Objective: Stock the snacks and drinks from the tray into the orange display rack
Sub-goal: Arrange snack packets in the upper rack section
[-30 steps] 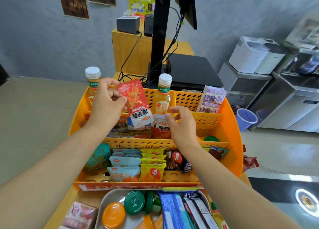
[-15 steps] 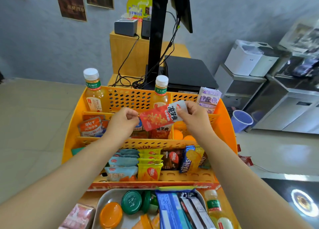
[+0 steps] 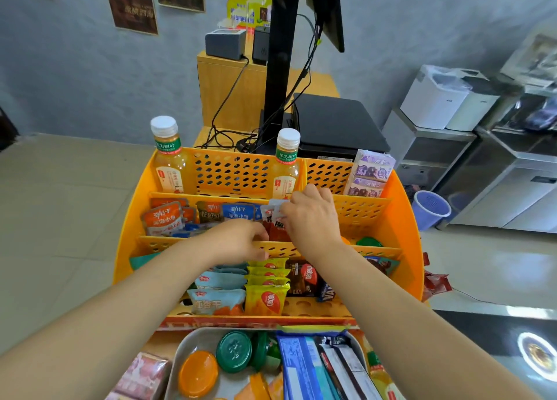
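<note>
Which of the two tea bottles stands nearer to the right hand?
The right-hand tea bottle, just behind the right hand; the other bottle stands at the rack's far left corner.

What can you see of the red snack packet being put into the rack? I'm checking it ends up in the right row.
The red snack packet is a glossy red pouch with a white top edge and dark printed characters. It stands roughly upright in the middle tier of the orange display rack, right of the blue and orange fish-snack packets. The right hand pinches its top and covers part of it; the left hand is at its lower left edge, contact unclear.
</note>
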Available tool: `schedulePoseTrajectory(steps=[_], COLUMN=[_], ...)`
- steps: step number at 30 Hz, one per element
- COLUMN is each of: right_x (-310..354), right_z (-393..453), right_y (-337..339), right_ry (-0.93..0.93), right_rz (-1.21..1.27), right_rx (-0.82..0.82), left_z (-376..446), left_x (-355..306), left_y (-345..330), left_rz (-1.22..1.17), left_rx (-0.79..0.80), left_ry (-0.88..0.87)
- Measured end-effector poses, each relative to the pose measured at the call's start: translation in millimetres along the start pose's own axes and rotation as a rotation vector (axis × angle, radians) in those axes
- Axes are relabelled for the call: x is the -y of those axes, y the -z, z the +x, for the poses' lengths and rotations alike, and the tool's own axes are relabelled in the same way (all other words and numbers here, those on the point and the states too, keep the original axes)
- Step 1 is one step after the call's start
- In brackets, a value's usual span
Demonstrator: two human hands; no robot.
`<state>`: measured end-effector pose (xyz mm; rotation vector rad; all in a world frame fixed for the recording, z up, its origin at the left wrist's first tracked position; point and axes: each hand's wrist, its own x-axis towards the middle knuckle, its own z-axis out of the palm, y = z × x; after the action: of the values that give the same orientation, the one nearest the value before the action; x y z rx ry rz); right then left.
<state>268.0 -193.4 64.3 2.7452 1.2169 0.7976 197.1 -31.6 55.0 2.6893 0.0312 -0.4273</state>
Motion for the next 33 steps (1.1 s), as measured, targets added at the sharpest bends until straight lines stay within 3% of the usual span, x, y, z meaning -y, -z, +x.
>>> schedulePoseTrajectory(steps=[3, 8, 15, 23, 26, 29, 31, 33], right_x=[-1.8, -7.2, -10.4, -13.0, -12.2, -11.9, -11.9, -11.7], right_z=[3.2, 0.5, -4.1, -6.7, -7.0, -7.2, -7.6, -8.0], right_y=[-0.4, -3.6, -6.6, -7.3, -8.9, -10.6, -11.3, -11.8], right_ry=[-0.070, -0.166, -0.186, -0.245, -0.247, -0.256, -0.262, -0.270], right_rz=[0.026, 0.113, 0.139, 0.244, 0.249, 0.256, 0.263, 0.279], right_rx=[-0.032, -0.059, -0.059, -0.001, 0.010, 0.005, 0.006, 0.006], left_z=[5.8, 9.3, 15.3, -4.3, -10.5, -16.2, -17.4, -15.9], left_x=[-1.0, -2.8, -10.9, 6.2, 11.6, 19.4, 25.8, 30.7], left_y=[2.9, 8.1, 7.9, 26.8, 28.9, 34.6, 36.5, 35.8], left_rz=[0.039, -0.314, 0.158, 0.496, 0.434, 0.248, 0.322, 0.461], left_rx=[0.103, 0.161, 0.263, 0.071, 0.093, -0.090, -0.207, -0.179], left_ry=[-0.002, -0.064, 0.007, -0.020, -0.044, -0.014, 0.048, 0.083])
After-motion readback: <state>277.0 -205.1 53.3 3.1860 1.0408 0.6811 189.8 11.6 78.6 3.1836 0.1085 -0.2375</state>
